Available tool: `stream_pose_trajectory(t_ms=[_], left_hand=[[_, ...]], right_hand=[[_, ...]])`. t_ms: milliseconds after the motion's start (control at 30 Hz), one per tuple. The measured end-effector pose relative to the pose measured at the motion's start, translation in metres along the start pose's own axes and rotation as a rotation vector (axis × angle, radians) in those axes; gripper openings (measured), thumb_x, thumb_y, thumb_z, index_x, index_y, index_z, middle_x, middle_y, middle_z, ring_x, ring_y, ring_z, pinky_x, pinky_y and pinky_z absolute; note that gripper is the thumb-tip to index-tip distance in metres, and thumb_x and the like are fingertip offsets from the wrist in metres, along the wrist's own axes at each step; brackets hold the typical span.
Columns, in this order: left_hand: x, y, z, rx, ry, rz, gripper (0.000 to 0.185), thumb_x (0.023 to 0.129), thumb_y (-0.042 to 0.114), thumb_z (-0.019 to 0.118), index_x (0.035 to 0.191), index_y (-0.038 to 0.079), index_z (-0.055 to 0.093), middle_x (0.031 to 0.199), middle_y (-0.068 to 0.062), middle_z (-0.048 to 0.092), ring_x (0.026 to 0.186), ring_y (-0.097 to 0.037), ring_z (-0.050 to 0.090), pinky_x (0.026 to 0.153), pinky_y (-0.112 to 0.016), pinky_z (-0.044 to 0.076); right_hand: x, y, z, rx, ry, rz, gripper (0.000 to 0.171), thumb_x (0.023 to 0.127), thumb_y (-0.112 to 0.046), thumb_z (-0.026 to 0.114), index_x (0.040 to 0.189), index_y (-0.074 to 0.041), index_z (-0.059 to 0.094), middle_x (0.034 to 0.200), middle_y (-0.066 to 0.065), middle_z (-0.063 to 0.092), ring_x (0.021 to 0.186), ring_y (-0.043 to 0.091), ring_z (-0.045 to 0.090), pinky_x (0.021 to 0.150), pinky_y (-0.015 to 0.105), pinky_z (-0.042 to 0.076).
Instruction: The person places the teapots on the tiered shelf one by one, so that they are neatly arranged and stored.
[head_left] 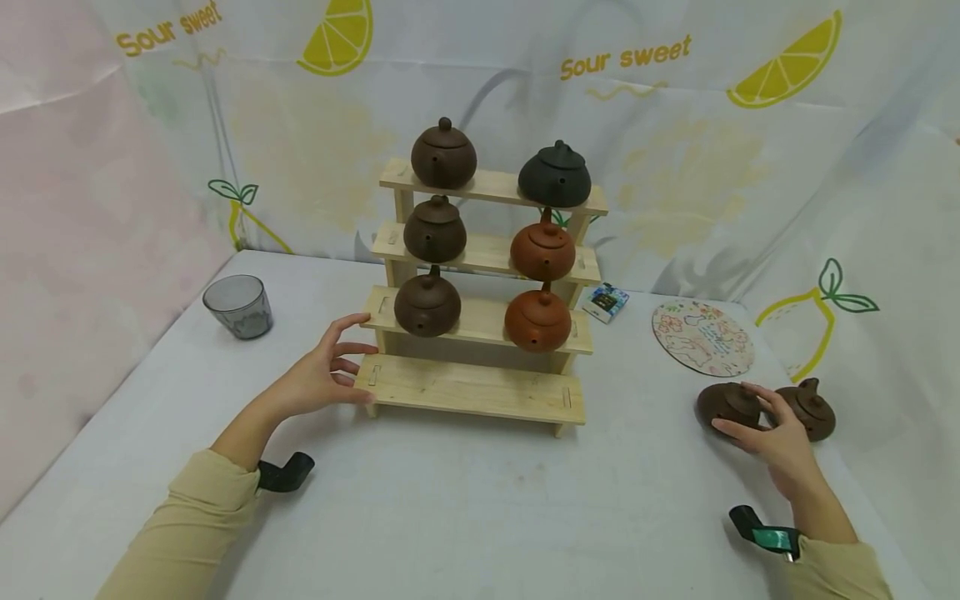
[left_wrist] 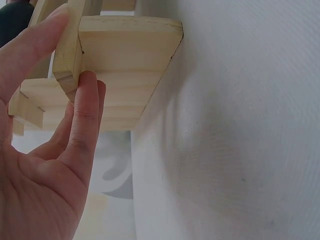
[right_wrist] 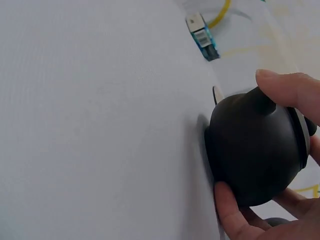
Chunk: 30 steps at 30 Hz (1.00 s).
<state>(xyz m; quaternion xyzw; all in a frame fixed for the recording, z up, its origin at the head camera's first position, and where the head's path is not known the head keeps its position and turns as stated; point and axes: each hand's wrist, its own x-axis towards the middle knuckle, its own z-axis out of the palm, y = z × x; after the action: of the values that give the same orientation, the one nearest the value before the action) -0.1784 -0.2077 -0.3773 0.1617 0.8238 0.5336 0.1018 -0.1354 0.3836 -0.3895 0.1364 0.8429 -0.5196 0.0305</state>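
Note:
My left hand is at the left end of a four-tier wooden display shelf. In the left wrist view, thumb and fingers grip the end of a shelf board from two sides. Over at the right, my right hand holds a small dark brown teapot low at the table. The right wrist view shows its round body between the thumb and the fingers below. A second brown teapot stands just beyond that hand, partly hidden by it.
The three upper tiers bear teapots: brown ones on the left, a black one top right, reddish ones below it. A grey glass stands at left. A round patterned mat and small box lie right of the shelf.

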Motion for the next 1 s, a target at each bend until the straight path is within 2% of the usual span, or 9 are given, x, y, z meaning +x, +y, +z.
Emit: stream_pose_trajectory(t_ms=[33,100,167,267,467,567,633,700,1000], left_hand=[[0.0,0.0,0.0,-0.001,0.0,-0.001,0.108,0.067,0.002,0.082,0.145,0.027,0.011,0.132,-0.025,0.044,0.097,-0.031,0.055,0.074,-0.028,0.05],[0.0,0.0,0.0,-0.004,0.0,-0.001,0.108,0.067,0.002,0.082,0.145,0.027,0.011,0.132,-0.025,0.044,0.097,-0.032,0.055,0.074,-0.028,0.05],[-0.001,0.001,0.0,-0.004,0.0,-0.002,0.108,0.067,0.002,0.082,0.145,0.027,0.011,0.132,-0.025,0.044,0.096,-0.032,0.055,0.074,-0.028,0.051],[-0.001,0.001,0.0,0.0,0.0,0.003,0.108,0.068,0.003,0.082,0.145,0.026,0.01,0.132,-0.026,0.044,0.096,-0.031,0.056,0.074,-0.028,0.051],[-0.001,-0.001,0.0,0.008,0.002,0.02,0.107,0.069,0.002,0.081,0.146,0.024,0.01,0.132,-0.027,0.044,0.095,-0.03,0.056,0.074,-0.027,0.05],[-0.001,0.0,0.0,0.006,0.002,0.022,0.107,0.069,0.002,0.081,0.146,0.024,0.01,0.132,-0.027,0.044,0.096,-0.03,0.056,0.074,-0.027,0.05],[-0.002,0.0,0.0,0.007,0.002,0.019,0.107,0.069,0.002,0.081,0.146,0.024,0.01,0.132,-0.027,0.044,0.096,-0.031,0.056,0.074,-0.028,0.05],[-0.002,0.0,0.0,0.01,0.004,0.014,0.108,0.068,0.002,0.082,0.146,0.025,0.011,0.132,-0.026,0.044,0.096,-0.031,0.056,0.074,-0.027,0.05],[-0.001,-0.001,0.0,0.012,0.002,0.011,0.108,0.068,0.001,0.081,0.146,0.028,0.011,0.132,-0.025,0.044,0.097,-0.031,0.055,0.074,-0.028,0.05]], right_hand=[[0.001,-0.001,0.001,-0.014,0.008,0.006,0.085,0.083,-0.027,0.072,0.149,-0.021,0.019,0.151,0.024,-0.012,0.131,0.044,0.006,0.067,0.011,0.043],[0.002,-0.005,0.003,-0.037,0.015,0.02,0.088,0.083,-0.03,0.072,0.149,-0.015,0.016,0.15,0.026,-0.012,0.132,0.045,0.005,0.08,0.022,0.047],[0.004,-0.008,0.005,-0.072,0.021,0.032,0.092,0.083,-0.034,0.071,0.149,-0.009,0.013,0.149,0.027,-0.011,0.132,0.046,0.006,0.092,0.038,0.043],[0.004,-0.013,0.009,-0.098,0.024,0.043,0.093,0.082,-0.037,0.071,0.148,-0.006,0.013,0.149,0.028,-0.009,0.131,0.046,0.007,0.097,0.052,0.035],[-0.003,-0.025,0.026,-0.044,-0.038,0.014,0.087,0.083,-0.033,0.071,0.149,-0.014,0.019,0.151,0.024,-0.001,0.131,0.043,0.01,0.099,0.053,0.029],[-0.009,-0.035,0.034,-0.024,-0.072,-0.043,0.08,0.085,-0.029,0.07,0.148,-0.019,0.022,0.15,0.021,0.006,0.125,0.038,0.021,0.094,0.04,0.037],[-0.012,-0.042,0.04,-0.027,-0.083,-0.082,0.076,0.086,-0.027,0.069,0.147,-0.02,0.025,0.147,0.02,0.013,0.116,0.034,0.029,0.083,0.027,0.041],[-0.015,-0.05,0.044,-0.023,-0.097,-0.124,0.072,0.086,-0.025,0.069,0.145,-0.021,0.029,0.144,0.018,0.018,0.111,0.031,0.032,0.075,0.02,0.041],[-0.032,-0.078,0.064,-0.066,-0.199,-0.306,0.065,0.083,-0.014,0.071,0.139,-0.016,0.039,0.134,0.013,0.033,0.107,0.032,0.04,0.074,0.031,0.046]])
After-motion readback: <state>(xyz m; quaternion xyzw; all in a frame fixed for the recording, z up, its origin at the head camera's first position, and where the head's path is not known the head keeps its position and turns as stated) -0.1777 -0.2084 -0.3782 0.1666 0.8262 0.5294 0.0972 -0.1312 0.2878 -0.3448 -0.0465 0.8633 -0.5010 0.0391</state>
